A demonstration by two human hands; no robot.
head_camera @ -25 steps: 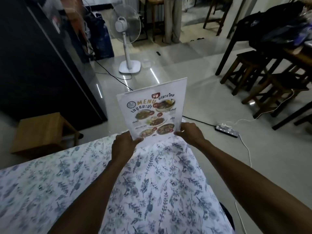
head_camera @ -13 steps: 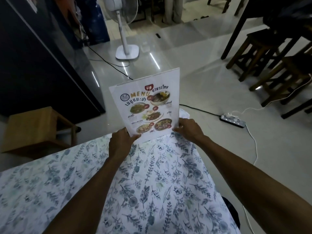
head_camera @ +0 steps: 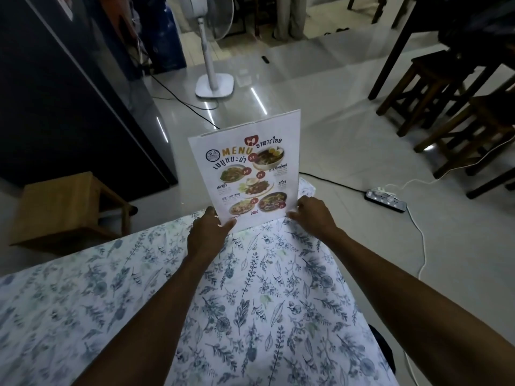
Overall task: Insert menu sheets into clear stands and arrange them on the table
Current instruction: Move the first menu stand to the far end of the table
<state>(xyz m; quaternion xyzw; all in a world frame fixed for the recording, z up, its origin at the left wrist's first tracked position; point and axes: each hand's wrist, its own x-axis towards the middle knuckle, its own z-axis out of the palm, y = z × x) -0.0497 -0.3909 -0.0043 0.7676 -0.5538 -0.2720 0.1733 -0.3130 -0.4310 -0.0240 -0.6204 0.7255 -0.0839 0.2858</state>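
A clear stand with a white menu sheet (head_camera: 249, 168) inside stands upright at the far corner of the table (head_camera: 250, 302), which is covered by a blue leaf-print cloth. The sheet shows food photos and the word MENU. My left hand (head_camera: 207, 232) grips the stand's lower left corner. My right hand (head_camera: 310, 215) holds its lower right corner, fingertips on the edge. The stand's base is hidden behind my hands.
Beyond the table's far edge lies tiled floor with a white pedestal fan (head_camera: 213, 51), a power strip (head_camera: 386, 200) and cables. A wooden stool (head_camera: 69, 207) stands left, a dark cabinet (head_camera: 55, 93) behind it, dark wooden stools (head_camera: 451, 107) at the right.
The view has tilted down and moved closer. The stand has settled lower toward the table's far corner, with both hands staying on its bottom corners.
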